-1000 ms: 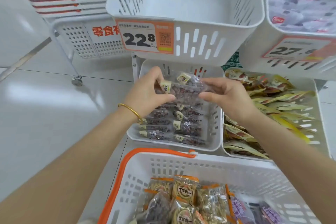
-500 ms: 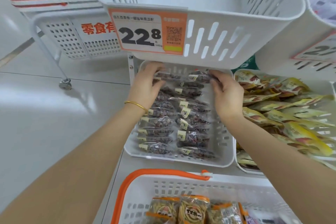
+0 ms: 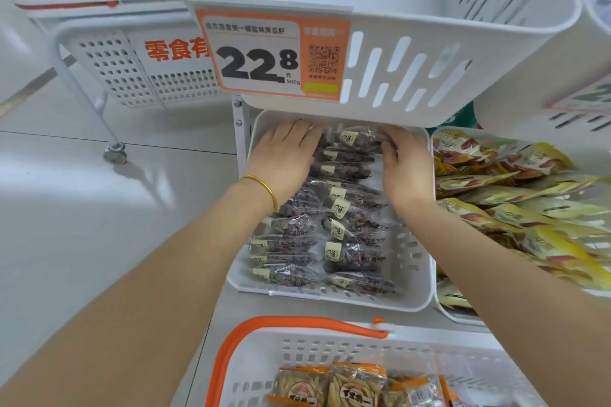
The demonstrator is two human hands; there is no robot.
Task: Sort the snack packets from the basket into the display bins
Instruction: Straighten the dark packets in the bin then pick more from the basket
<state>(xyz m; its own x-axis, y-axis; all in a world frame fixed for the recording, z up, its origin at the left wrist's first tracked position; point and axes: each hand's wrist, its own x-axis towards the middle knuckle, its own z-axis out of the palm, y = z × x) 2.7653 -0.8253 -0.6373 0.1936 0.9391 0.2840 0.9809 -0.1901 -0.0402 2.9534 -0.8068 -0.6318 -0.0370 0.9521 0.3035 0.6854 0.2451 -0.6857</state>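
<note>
At the upper left of the frame a white perforated trolley with red characters (image 3: 132,69) stands apart from the work. At lower centre the white slotted plastic basket with an orange handle (image 3: 228,360) holds tan stick-snack packets (image 3: 357,383), which I judge belong in some other bin. The left hand (image 3: 284,158), a gold bangle (image 3: 261,187) at its wrist, lies with fingers straight and flat on the left column of packets. It reaches under the empty white slotted upper bin with the orange price card (image 3: 429,20). The task's thing, a clear cellophane packet of dark snacks with a cream label (image 3: 350,139), sits between the two hands at the very back of the low white slotted display bin (image 3: 330,299), mid-frame. The right hand (image 3: 405,165) is at the packet's right end, thumb and fingers bent toward it; whether it grips or merely touches, I cannot tell. To do this step well, seat the packet label-up in line with the rows in front and press it level so it does not ride over its neighbour. Then draw both hands out low — the upper bin's floor is close overhead. The loose yellow foil packets (image 3: 515,201) at right are best left alone.
</note>
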